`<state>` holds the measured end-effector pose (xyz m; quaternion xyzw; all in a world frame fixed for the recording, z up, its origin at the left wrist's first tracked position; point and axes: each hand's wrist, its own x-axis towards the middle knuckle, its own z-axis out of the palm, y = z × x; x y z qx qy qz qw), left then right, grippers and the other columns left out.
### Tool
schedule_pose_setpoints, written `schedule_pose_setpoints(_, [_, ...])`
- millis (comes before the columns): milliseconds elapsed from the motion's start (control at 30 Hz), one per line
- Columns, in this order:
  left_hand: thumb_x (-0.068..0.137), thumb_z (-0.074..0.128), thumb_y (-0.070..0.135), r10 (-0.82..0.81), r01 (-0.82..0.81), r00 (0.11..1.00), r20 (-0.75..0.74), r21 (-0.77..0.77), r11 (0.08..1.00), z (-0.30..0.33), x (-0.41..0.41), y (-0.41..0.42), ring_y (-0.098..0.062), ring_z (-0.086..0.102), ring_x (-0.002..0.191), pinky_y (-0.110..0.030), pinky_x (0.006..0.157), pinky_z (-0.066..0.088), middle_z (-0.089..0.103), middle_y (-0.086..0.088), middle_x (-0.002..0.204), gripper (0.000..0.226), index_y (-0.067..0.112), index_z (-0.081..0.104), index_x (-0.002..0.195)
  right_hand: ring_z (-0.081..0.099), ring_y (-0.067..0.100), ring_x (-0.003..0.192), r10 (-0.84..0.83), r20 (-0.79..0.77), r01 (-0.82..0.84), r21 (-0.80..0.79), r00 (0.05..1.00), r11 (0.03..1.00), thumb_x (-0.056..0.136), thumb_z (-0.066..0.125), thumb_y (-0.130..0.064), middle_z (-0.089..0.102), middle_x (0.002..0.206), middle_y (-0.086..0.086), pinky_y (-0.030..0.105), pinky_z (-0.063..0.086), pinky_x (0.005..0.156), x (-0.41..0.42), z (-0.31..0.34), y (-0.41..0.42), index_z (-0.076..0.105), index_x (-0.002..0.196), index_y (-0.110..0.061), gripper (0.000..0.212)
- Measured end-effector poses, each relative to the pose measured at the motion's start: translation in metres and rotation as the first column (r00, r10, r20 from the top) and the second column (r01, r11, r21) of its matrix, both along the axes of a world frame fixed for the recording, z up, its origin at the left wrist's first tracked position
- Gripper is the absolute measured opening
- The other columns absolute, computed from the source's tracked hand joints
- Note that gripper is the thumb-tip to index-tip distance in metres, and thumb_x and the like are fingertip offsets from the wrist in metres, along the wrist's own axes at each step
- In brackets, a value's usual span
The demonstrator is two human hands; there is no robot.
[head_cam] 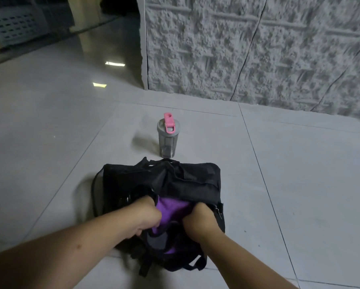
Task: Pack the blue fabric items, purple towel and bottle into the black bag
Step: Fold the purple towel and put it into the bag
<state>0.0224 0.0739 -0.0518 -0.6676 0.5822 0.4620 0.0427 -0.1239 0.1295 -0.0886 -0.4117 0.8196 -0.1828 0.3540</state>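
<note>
The black bag (pixel 175 180) lies on the tiled floor with its mouth facing me. A purple towel (pixel 171 209) fills the opening. My left hand (pixel 148 213) and my right hand (pixel 202 217) are both pushed into the mouth, fingers hidden inside, closed on the towel's two sides. A grey patch of fabric (pixel 157 239) shows at the near lip of the opening. Beyond the bag stands the bottle (pixel 167 138), upright, clear grey with a pink lid. No blue fabric shows.
A rough white stone wall (pixel 258 49) rises behind the bottle, its corner at the middle top. Pale glossy floor tiles (pixel 50 132) spread left and right. White perforated crates (pixel 14 24) stand far back at the left.
</note>
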Motion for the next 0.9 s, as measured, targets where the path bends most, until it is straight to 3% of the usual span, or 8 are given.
schedule_pose_setpoints(167, [0.086, 0.069, 0.009, 0.141, -0.155, 0.975, -0.172, -0.073, 0.985, 0.005, -0.004, -0.026, -0.018, 0.046, 0.063, -0.023, 0.049, 0.030, 0.054, -0.009, 0.077, 0.016, 0.010, 0.055, 0.080, 0.063, 0.024, 0.071, -0.164, 0.024, 0.165, -0.247, 0.986, 0.955, 0.090, 0.063, -0.022, 0.068, 0.079, 0.008, 0.032, 0.051, 0.064, -0.009, 0.004, -0.013, 0.066, 0.089, -0.005, 0.017])
schedule_pose_setpoints(300, [0.090, 0.070, 0.022, 0.098, -0.130, 0.983, -0.156, -0.211, 0.969, -0.009, -0.009, -0.041, -0.029, 0.064, 0.091, -0.034, 0.076, 0.050, 0.068, -0.014, 0.095, 0.022, 0.001, 0.067, 0.099, 0.066, 0.029, 0.073, -0.098, -0.042, 0.084, -0.259, 0.994, 0.962, 0.096, 0.060, -0.035, 0.070, 0.077, 0.011, 0.040, 0.056, 0.072, -0.009, 0.003, -0.030, 0.068, 0.087, -0.003, 0.034])
schedule_pose_setpoints(433, [0.094, 0.066, 0.028, 0.023, -0.020, 1.000, 0.010, -0.294, 0.956, -0.031, -0.010, -0.040, -0.032, 0.063, 0.107, -0.032, 0.091, 0.049, 0.066, -0.015, 0.113, 0.033, 0.001, 0.067, 0.112, 0.069, 0.031, 0.084, 0.101, -0.200, -0.130, -0.136, 0.974, 0.982, 0.102, 0.047, -0.041, 0.070, 0.084, 0.011, 0.038, 0.056, 0.080, -0.006, 0.008, -0.034, 0.067, 0.085, -0.007, 0.043])
schedule_pose_setpoints(567, [0.095, 0.063, 0.036, -0.086, 0.159, 0.975, 0.206, -0.369, 0.916, -0.035, -0.007, -0.039, -0.033, 0.060, 0.117, -0.034, 0.098, 0.048, 0.063, -0.017, 0.125, 0.046, 0.003, 0.062, 0.127, 0.064, 0.029, 0.107, 0.336, -0.377, -0.325, 0.094, 0.863, 0.941, 0.100, 0.045, -0.045, 0.067, 0.110, 0.005, 0.038, 0.053, 0.094, -0.011, 0.010, -0.031, 0.067, 0.113, -0.019, 0.037])
schedule_pose_setpoints(700, [0.096, 0.056, 0.046, -0.296, 0.514, 0.842, 0.451, -0.504, 0.694, -0.022, -0.003, -0.022, -0.034, 0.063, 0.110, -0.036, 0.091, 0.049, 0.066, -0.014, 0.118, 0.043, 0.013, 0.064, 0.122, 0.059, 0.031, 0.115, 0.635, -0.417, -0.510, 0.381, 0.650, 0.771, 0.101, 0.044, -0.022, 0.063, 0.123, 0.008, 0.042, 0.049, 0.102, -0.023, 0.018, -0.020, 0.064, 0.121, -0.013, 0.030])
schedule_pose_setpoints(767, [0.095, 0.052, 0.050, -0.460, 0.637, 0.770, 0.441, -0.559, 0.531, -0.017, -0.002, -0.013, -0.034, 0.064, 0.107, -0.036, 0.088, 0.049, 0.069, -0.009, 0.113, 0.035, 0.025, 0.063, 0.117, 0.061, 0.033, 0.110, 0.739, -0.382, -0.568, 0.475, 0.555, 0.673, 0.099, 0.042, -0.016, 0.066, 0.120, 0.013, 0.044, 0.051, 0.097, -0.027, 0.027, -0.010, 0.065, 0.117, -0.009, 0.031])
schedule_pose_setpoints(833, [0.094, 0.047, 0.052, -0.652, 0.763, 0.629, 0.424, -0.501, 0.409, -0.017, -0.002, -0.009, -0.029, 0.061, 0.117, -0.037, 0.092, 0.050, 0.065, 0.000, 0.126, 0.039, 0.043, 0.049, 0.132, 0.062, 0.033, 0.097, 0.823, -0.355, -0.621, 0.541, 0.443, 0.568, 0.096, 0.045, -0.017, 0.068, 0.113, 0.014, 0.039, 0.052, 0.087, -0.032, 0.033, 0.000, 0.066, 0.108, -0.010, 0.026])
schedule_pose_setpoints(900, [0.094, 0.044, 0.052, -0.756, 0.850, 0.506, 0.416, -0.392, 0.353, -0.024, -0.007, -0.013, -0.025, 0.045, 0.137, -0.038, 0.102, 0.047, 0.043, 0.008, 0.153, 0.056, 0.060, 0.022, 0.145, 0.061, 0.028, 0.082, 0.840, -0.379, -0.638, 0.547, 0.388, 0.542, 0.088, 0.055, -0.022, 0.070, 0.099, 0.007, 0.035, 0.052, 0.078, -0.037, 0.036, 0.010, 0.066, 0.095, -0.014, 0.016])
